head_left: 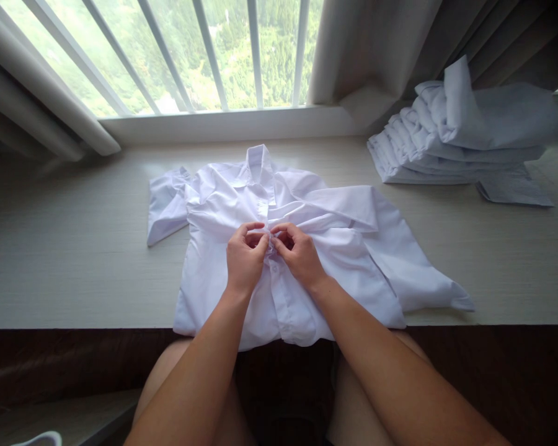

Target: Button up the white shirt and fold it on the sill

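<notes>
Both hands meet at the shirt's front placket; left hand [244, 257] pinches the fabric, fingers curled tight; right hand [298, 253] pinches it too, fingertips nearly touching the left's; the white shirt [353, 248] lies front-up on the pale ledge [74, 248], collar toward the window [214, 56], hem hanging over the near edge; a stack [446, 142] of folded white shirts sits well apart at the right, by the curtain [376, 43].
</notes>
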Available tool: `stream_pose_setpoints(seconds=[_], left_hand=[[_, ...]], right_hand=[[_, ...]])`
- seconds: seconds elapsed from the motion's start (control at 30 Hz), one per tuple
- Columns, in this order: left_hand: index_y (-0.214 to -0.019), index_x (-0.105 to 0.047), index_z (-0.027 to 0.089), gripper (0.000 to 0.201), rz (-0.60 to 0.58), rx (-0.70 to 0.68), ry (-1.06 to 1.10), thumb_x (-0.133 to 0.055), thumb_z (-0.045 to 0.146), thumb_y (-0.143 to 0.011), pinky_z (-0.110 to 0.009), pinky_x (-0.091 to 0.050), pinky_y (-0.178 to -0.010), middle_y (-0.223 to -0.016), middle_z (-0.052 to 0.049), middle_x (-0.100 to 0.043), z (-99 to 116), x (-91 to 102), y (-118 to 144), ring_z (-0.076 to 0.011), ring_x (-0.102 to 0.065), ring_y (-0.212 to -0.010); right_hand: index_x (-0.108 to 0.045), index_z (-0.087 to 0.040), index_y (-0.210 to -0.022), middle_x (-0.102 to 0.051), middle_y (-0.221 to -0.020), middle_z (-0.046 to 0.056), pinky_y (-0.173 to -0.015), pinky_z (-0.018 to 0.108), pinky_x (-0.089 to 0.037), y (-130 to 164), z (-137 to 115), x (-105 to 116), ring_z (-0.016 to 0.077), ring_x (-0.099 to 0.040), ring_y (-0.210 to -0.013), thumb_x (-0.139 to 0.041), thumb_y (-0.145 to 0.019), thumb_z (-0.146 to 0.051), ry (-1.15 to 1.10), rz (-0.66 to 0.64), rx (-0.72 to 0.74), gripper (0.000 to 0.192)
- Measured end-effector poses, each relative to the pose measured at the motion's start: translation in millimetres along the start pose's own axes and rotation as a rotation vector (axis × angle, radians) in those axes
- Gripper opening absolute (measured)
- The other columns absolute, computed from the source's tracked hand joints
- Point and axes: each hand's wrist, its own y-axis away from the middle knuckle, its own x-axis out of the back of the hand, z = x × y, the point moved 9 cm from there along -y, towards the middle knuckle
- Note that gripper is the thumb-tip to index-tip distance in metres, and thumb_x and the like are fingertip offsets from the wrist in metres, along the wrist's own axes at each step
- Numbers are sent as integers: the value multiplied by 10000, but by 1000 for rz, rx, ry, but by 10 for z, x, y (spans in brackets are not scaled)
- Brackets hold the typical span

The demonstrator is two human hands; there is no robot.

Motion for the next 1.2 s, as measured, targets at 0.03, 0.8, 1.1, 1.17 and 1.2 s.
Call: stream_pose_setpoints(seconds=[0.03,0.8,1.1,1.17,1.2], left_hand=[[-1063,-702,190,287,-5,1,-3,-759,290,-800,-250,-562,-689,-881,-49,-783,-2,-3,2,-169,-735,-760],[-1024,-707,208,215,-36,-33,-58,-720,327,-845,-277,-563,-775,-912,-47,-772,32,-15,45,-175,-729,-828],[-1031,-703,193,239,-35,32,6,-721,348,-849,-231,-506,-698,-855,-32,-763,8,-18,25,-150,-706,-793],[-1022,-702,191,237,-32,38,5,-726,344,-843,-235,-508,-702,-857,-34,-765,10,-16,20,-154,-708,-796],[-1017,-701,190,231,-27,38,-1,-725,342,-843,-239,-510,-707,-864,-37,-768,12,-9,17,-157,-709,-802]], right_hand=[[-695,-212,-1053,-619,-738,-30,-669,217,-459,0,1,7,101,-562,-654,-671,-929,-363,5,2,-1,197],[-705,-204,-1039,-684,-807,0,-725,240,-487,-4,-60,42,124,-606,-694,-649,-920,-323,147,18,51,178],[-685,-209,-1032,-680,-819,-11,-726,232,-453,-5,-96,59,114,-603,-703,-644,-943,-314,223,32,104,144],[-681,-209,-1037,-679,-819,-11,-719,230,-449,-5,-93,57,114,-600,-701,-644,-947,-324,225,27,103,151],[-679,-209,-1040,-678,-818,-10,-716,230,-447,-5,-90,56,115,-599,-700,-642,-949,-331,227,24,101,157]])
